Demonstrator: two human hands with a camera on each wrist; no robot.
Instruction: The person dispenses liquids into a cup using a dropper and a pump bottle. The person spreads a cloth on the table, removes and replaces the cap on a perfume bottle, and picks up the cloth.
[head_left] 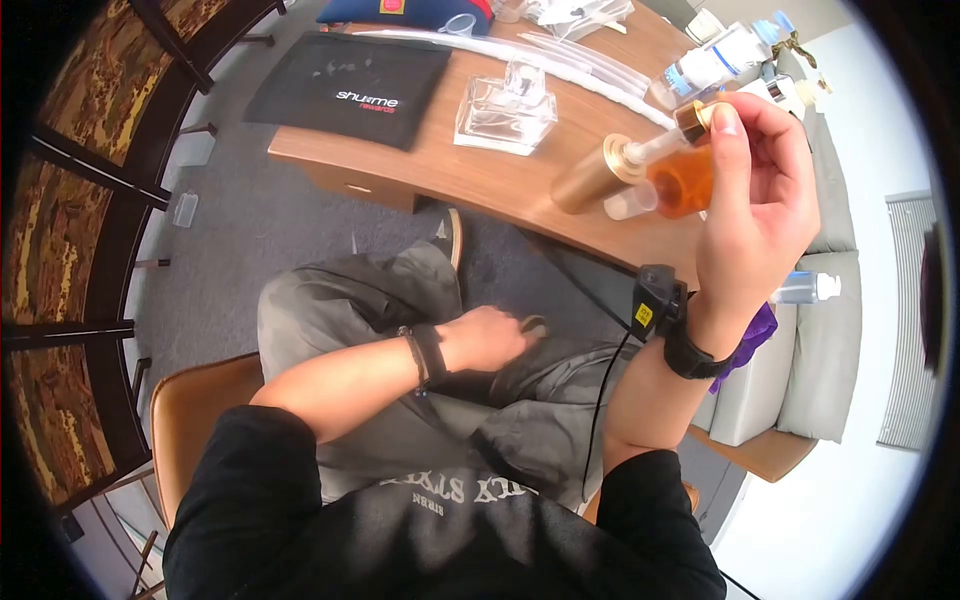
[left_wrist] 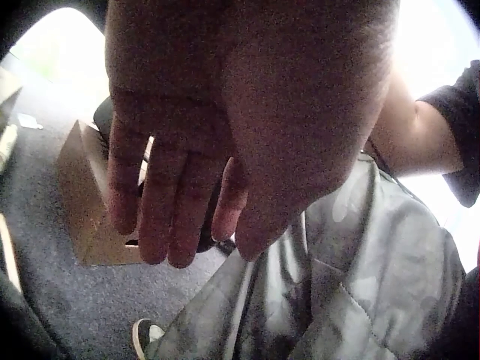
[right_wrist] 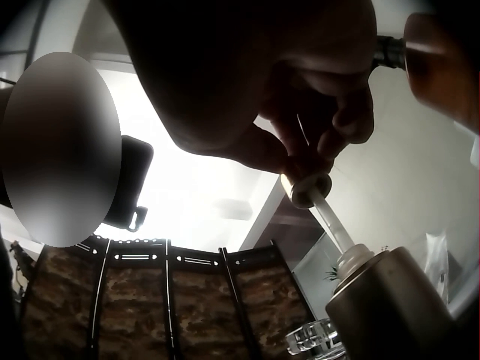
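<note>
My right hand is raised over the table's right part and pinches the gold cap of a dropper between thumb and fingers. The dropper's pale pipette slants down into the neck of a gold bottle, which stands near the table edge. In the right wrist view the gold bottle shows its threaded neck around the pipette's lower end. My left hand is low over my lap, holding nothing; its fingers hang loosely extended in the left wrist view.
Beside the gold bottle is an orange bottle. A clear glass bottle stands to its left, near a black pouch. Pump bottles stand at the back right. A black cable runs from the right wrist camera.
</note>
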